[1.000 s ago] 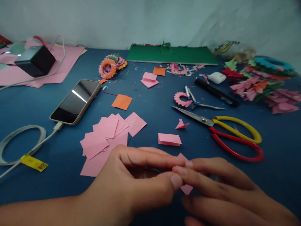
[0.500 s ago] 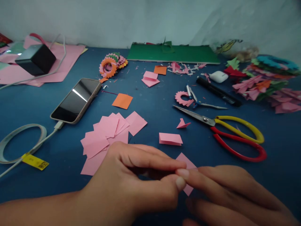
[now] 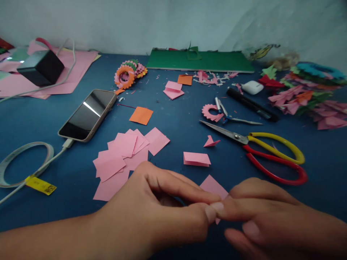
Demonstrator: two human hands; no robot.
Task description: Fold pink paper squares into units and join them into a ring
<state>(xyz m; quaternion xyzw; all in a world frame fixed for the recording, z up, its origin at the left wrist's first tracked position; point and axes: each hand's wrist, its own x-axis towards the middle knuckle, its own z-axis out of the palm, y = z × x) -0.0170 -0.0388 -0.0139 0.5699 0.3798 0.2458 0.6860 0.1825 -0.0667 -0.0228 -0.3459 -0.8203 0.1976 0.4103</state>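
My left hand (image 3: 162, 206) reaches in from the lower left, its thumb and index finger pinched together. Whatever lies in that pinch is hidden by the fingers. My right hand (image 3: 265, 213) meets it from the right, a fingertip pressed against the left thumb tip and its other fingers curled. Behind the joined fingertips shows a pink paper square (image 3: 213, 186), partly covered. Just beyond are a folded pink paper strip (image 3: 196, 159) and a small pointed folded pink piece (image 3: 211, 141). A fanned pile of pink paper squares (image 3: 123, 146) spreads left of the hands.
Scissors (image 3: 241, 141) with yellow and red handles lie right, near a black marker (image 3: 251, 104). On the left are a phone (image 3: 88, 115) on a cable and a tape roll (image 3: 50, 153). Folded paper rings (image 3: 125, 76) and a green board (image 3: 200, 61) stand farther back.
Both hands have shifted slightly, the joined fingertips moving a little right and down. The right hand's fingers have curled in more. The papers on the table stay in place.
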